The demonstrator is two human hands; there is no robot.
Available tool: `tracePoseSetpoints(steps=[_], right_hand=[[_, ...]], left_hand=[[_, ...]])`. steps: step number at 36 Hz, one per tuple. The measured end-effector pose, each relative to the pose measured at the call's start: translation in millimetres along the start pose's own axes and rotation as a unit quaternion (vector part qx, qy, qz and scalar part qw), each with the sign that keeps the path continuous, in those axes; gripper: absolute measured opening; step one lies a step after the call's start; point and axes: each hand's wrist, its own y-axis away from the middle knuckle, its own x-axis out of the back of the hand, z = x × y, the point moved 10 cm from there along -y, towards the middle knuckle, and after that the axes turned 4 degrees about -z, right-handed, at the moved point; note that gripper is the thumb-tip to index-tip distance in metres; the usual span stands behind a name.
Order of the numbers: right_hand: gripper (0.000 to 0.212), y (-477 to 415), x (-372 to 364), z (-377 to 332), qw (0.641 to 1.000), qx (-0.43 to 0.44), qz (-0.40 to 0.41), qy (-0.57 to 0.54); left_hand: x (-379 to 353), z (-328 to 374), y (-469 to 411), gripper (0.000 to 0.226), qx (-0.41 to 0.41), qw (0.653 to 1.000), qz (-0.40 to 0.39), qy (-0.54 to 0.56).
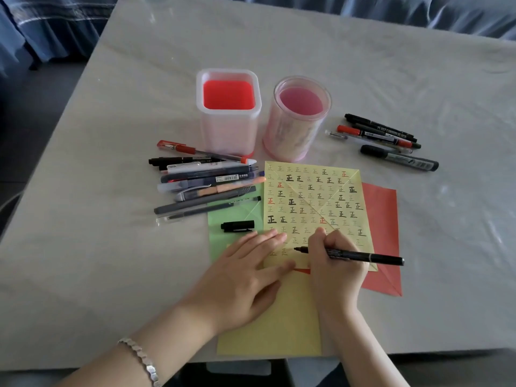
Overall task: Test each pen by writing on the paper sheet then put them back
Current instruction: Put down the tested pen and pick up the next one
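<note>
A yellow paper sheet (312,202) covered with rows of written marks lies in the middle of the table. My right hand (336,263) grips a black marker (363,256), uncapped, its tip pointing left just above the sheet's lower part. My left hand (245,272) lies flat, fingers spread, pressing the sheet's lower left corner. The marker's black cap (238,226) rests on a green sheet (223,219) to the left. A pile of several pens (206,181) lies at the left, and a smaller group of pens (388,141) at the right.
Two holders stand behind the sheet: a square one with a red bottom (229,113) and a round pink one (297,118). A red sheet (382,219) and another yellow sheet (273,325) lie under the written one. Blue fabric hangs beyond the table's far edge.
</note>
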Motion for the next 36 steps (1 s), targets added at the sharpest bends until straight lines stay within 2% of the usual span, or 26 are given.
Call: tracePoseSetpoints(steps=[36], right_hand=[[0.034, -0.6, 2.7, -1.3, 1.000, 0.022, 0.018, -0.014]], left_hand=[[2.4, 0.5, -0.5, 0.032, -0.005, 1.000, 0.015, 0.004]])
